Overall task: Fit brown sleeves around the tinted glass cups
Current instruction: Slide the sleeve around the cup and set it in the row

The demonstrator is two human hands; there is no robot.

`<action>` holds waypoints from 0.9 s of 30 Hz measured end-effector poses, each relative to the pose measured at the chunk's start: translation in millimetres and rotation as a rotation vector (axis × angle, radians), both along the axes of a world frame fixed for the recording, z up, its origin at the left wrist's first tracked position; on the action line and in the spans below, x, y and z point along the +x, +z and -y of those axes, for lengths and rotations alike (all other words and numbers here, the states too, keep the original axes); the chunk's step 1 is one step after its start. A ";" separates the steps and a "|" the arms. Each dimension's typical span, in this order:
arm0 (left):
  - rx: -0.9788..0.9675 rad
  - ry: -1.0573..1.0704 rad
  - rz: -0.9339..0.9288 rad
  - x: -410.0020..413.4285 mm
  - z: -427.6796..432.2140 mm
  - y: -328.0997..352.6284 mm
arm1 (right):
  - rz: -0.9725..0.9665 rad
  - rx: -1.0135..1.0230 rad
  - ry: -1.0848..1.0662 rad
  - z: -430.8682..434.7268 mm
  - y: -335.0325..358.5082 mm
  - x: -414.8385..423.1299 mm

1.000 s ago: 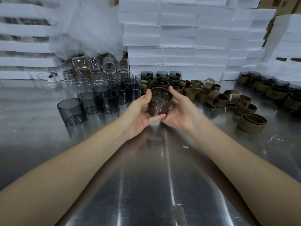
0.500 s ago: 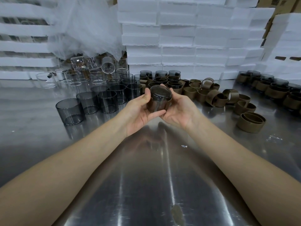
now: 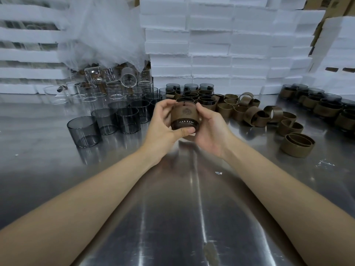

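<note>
bare cups [image 3: 84, 131] left; held cup [image 3: 183, 125] centre; loose sleeves [image 3: 296, 144] right; sleeved cups [image 3: 206, 98] behind it

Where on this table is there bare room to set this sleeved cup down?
Bare table lies this side of the hands, between both forearms, and left of them before the tinted cups. Behind the hands it is crowded: cups left, loose sleeves right.

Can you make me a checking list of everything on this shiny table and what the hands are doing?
Surface: shiny metal table, small white flecks.
Job's things: held cup wearing a brown sleeve; bare tinted cups left; loose sleeves right; sleeved cups far right.
Clutter: clear glasses back left, some tipped over.
Grips: left hand and right hand together hold that cup, tilted.
Cables: nothing seen.
Surroundings: white foam slabs, plastic wrap.
</note>
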State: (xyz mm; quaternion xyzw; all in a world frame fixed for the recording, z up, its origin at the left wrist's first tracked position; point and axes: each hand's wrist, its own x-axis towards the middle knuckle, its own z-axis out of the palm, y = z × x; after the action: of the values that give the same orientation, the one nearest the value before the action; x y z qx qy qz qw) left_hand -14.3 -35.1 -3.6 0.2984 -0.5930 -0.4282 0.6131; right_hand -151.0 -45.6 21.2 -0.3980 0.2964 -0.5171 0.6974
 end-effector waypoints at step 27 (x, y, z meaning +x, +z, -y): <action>0.019 0.061 0.177 2.8 6.9 -7.1 | 0.041 -0.015 0.001 6.7 -12.9 -9.4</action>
State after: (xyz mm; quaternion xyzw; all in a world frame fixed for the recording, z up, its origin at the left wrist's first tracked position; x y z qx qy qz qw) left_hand -11.5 -42.0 -10.7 0.3588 -0.6313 -0.3871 0.5681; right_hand -160.4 -52.3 8.3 -0.3927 0.2779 -0.5269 0.7007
